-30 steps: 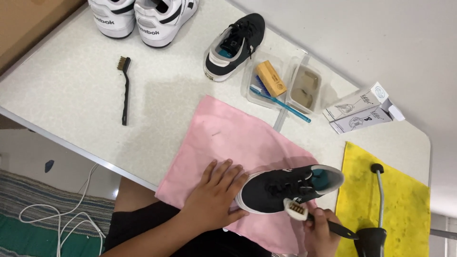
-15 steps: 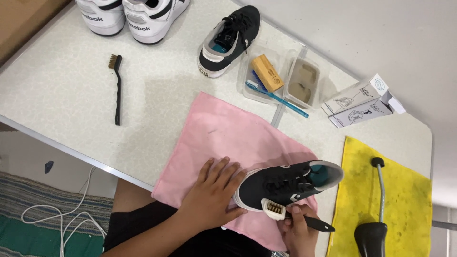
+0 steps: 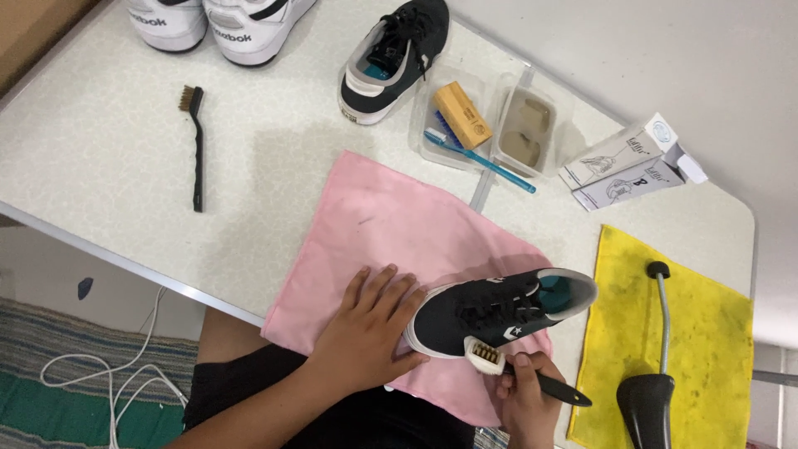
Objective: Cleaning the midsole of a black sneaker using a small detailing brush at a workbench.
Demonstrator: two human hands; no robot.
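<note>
A black sneaker [image 3: 499,312] with a white sole lies on its side on a pink cloth [image 3: 391,241] at the near edge of the tabletop [image 3: 274,158], its opening turned to the right. The left hand [image 3: 366,337] lies flat on the cloth with fingers spread, the fingertips pressing against the shoe's toe end. The right hand [image 3: 524,399] is closed around the black handle of a small brush [image 3: 519,370], whose pale bristle head touches the sole edge near the middle of the shoe.

To the right, a yellow cloth [image 3: 706,333] carries a black shoe tree [image 3: 652,382]. Beyond the pink cloth stand two clear trays [image 3: 490,125] with a tan block and a blue toothbrush [image 3: 482,158], and beside them two white boxes [image 3: 632,162]. A second black sneaker [image 3: 391,58], a pair of white sneakers [image 3: 216,21] and a black wire brush [image 3: 195,141] lie farther off.
</note>
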